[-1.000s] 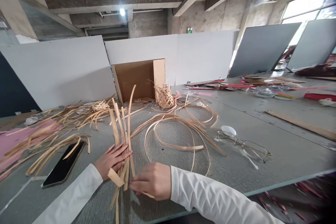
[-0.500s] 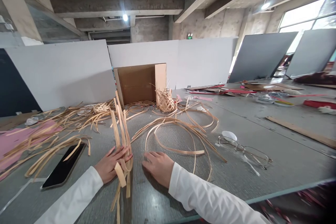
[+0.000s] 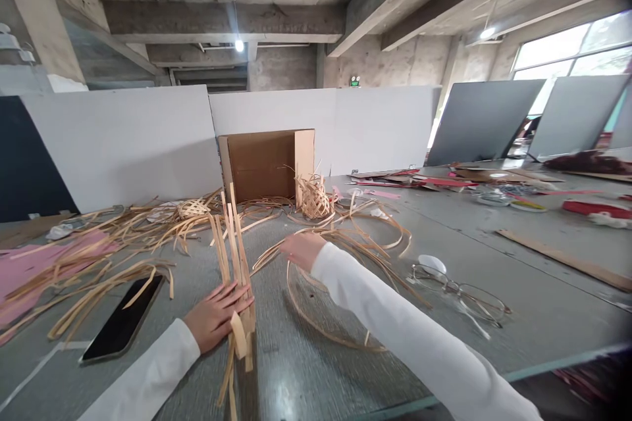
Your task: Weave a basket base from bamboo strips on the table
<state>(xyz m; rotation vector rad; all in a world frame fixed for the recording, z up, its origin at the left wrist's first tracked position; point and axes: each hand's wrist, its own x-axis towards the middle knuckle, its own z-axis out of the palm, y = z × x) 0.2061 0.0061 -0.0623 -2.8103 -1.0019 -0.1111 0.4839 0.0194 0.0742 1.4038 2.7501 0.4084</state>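
Observation:
My left hand (image 3: 217, 316) lies flat with its fingers stretched across several upright-pointing pale woven strips (image 3: 231, 243), pressing them to the table. A short strip end (image 3: 238, 335) curls up beside its fingers, and further ends run toward the near edge. My right hand (image 3: 303, 251) is at the near side of a bundle of long curved strips (image 3: 345, 237). Its fingers are blurred and partly hidden, so a grip does not show. Under that forearm a thin strip loop (image 3: 316, 329) curves over the table.
A phone (image 3: 123, 319) lies at left, strips across its corner. Eyeglasses (image 3: 459, 293) rest at right. Behind are an open cardboard box (image 3: 305, 158), a small woven piece (image 3: 315, 197) and a strip pile (image 3: 162, 217). A flat brown strip (image 3: 557, 256) lies far right.
My right hand has moved forward, away from me, from the bare tabletop to the strip bundle. The thin loop has shifted nearer to me. My left hand stays on the strips.

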